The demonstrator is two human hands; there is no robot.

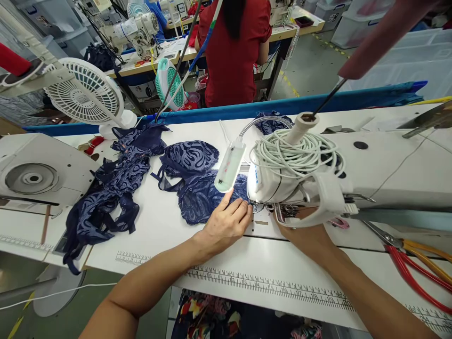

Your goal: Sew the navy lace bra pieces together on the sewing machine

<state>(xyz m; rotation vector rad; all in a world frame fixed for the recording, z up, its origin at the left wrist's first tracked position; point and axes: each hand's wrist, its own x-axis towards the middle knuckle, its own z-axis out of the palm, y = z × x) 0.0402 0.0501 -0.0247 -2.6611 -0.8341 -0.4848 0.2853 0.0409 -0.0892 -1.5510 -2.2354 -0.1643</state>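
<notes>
Navy lace fabric [199, 200] lies on the white table, its right end running under the head of a white sewing machine [261, 186]. My left hand [228, 221] rests at the fabric's front edge just left of the needle area, fingers bent and touching it, the index finger pointing forward near a small lamp [230, 165]. Behind the machine's front guard, my right hand [300, 221] is mostly hidden, so its fingers and anything in them do not show. A navy lace cup piece [192, 155] adjoins the fabric, and a pile of similar pieces [120, 179] lies further left.
Red-handled scissors [406, 268] and orange-handled ones lie at the right. Coiled pale cable [300, 153] sits on the machine. A white fan [84, 89] and another machine head [42, 169] stand left. A person in red [229, 56] sits beyond the blue cloth edge.
</notes>
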